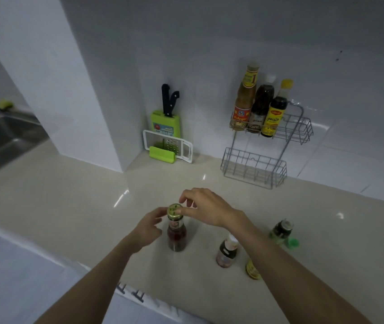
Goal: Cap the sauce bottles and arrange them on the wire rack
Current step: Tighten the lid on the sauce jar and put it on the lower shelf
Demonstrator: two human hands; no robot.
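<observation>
Head view: capping step in hand. Red sauce bottle [176, 235] upright on counter [69, 195], front centre, gold cap [175, 211] sitting on neck. Right hand [206, 208] pinches cap rim with fingertips; left hand [150, 226] beside bottle neck, fingers loosely curled, touching or just off glass, cannot tell. Next move likely: steady bottle, twist cap tight, then lift to wire rack [268, 146] at back wall. Rack's top shelf holds three bottles, bottom shelf bare. Three more bottles [227, 253] wait to right; green cap [293, 243] loose beside farthest.
</observation>
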